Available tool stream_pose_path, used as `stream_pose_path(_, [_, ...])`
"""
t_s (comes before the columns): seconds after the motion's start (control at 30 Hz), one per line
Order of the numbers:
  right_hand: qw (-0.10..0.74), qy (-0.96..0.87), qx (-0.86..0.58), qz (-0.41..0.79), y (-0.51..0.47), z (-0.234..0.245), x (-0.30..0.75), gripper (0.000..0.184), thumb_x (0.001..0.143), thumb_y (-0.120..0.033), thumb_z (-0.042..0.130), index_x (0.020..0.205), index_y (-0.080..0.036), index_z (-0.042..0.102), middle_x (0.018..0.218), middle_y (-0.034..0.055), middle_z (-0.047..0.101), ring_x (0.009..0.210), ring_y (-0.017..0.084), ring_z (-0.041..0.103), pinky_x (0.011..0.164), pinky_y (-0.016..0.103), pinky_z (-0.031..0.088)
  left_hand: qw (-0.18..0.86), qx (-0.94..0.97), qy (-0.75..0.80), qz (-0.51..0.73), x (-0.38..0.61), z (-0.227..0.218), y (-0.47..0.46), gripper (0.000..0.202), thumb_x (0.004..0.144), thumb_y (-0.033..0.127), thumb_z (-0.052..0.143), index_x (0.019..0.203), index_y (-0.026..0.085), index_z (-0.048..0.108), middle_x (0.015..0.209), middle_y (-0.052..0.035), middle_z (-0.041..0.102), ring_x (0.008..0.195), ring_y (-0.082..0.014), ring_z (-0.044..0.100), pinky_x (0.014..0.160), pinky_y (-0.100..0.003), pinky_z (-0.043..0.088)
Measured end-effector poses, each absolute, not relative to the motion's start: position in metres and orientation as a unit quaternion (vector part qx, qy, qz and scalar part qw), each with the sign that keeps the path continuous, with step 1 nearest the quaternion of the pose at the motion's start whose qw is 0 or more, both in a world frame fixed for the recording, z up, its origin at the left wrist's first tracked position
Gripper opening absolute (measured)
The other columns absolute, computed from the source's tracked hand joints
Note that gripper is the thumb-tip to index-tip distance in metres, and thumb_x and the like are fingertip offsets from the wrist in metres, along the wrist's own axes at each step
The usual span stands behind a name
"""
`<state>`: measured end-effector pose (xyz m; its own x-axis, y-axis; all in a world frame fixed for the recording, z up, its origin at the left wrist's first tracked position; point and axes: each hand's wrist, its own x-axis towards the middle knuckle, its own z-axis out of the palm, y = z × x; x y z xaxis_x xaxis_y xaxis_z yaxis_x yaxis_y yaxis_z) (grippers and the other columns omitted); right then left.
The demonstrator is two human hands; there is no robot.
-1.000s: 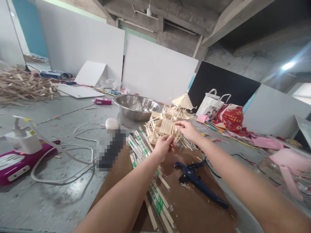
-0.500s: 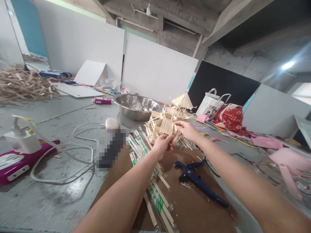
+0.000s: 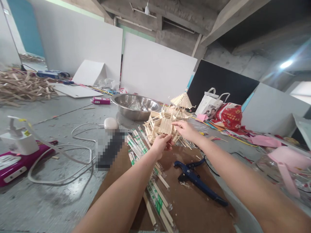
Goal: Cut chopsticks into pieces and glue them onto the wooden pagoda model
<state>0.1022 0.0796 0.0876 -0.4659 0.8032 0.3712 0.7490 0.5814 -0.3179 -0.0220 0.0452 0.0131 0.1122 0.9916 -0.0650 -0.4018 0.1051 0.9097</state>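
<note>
While pinching the lower right corner of the stick panel (image 3: 165, 125), seemingly between thumb and forefinger of the left hand (image 3: 162, 144), hold lightly to avoid skewing the row. With the right hand (image 3: 186, 129), forefinger extended to the panel's right edge, press gently along the length rather than at one end, probably best for even spacing; cannot tell of anything gripped there. Find the panel on the near side of the stick model (image 3: 151, 126), in front of the peaked roof (image 3: 181, 101). Just to the left, avoid brushing the wrapped chopsticks (image 3: 157, 200), spread down the brown board (image 3: 194, 213). Nearer, watch for the blue cutter (image 3: 200, 184), angled toward the lower right. Between cutter and model, use the bare strip for drawing back. Behind, allow for the metal basin (image 3: 136, 114), near enough to limit pushing that way. Farther left, steer clear of the looped white cable (image 3: 91, 161).
</note>
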Motion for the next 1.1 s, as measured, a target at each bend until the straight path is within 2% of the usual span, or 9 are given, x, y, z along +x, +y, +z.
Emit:
stream_pose_path(0.43, [0.196,-0.868,-0.455,-0.02,0.0733,0.0932,0.1017,0.035,0.079,-0.02,0.036,0.105,-0.022,0.059,0.107,0.0033,0.061,0.098,0.016,0.054,0.086,0.029,0.039,0.647,0.38,0.373,0.546,-0.0224,0.0125,0.0449,0.015,0.071,0.026,0.056,0.067,0.014,0.048,0.051,-0.0003,0.057,0.033,-0.0062,0.047,0.035,-0.017,0.035])
stream_pose_path(1.1, [0.186,-0.871,-0.454,-0.025,0.0719,0.0939,0.1014,0.036,0.08,-0.022,0.034,0.107,-0.021,0.058,0.108,0.0025,0.06,0.1,0.016,0.054,0.086,0.028,0.039,0.649,0.369,0.373,0.551,-0.0235,0.0118,0.045,0.015,0.068,0.026,0.057,0.066,0.014,0.048,0.051,0.0,0.056,0.033,-0.0064,0.047,0.035,-0.017,0.035])
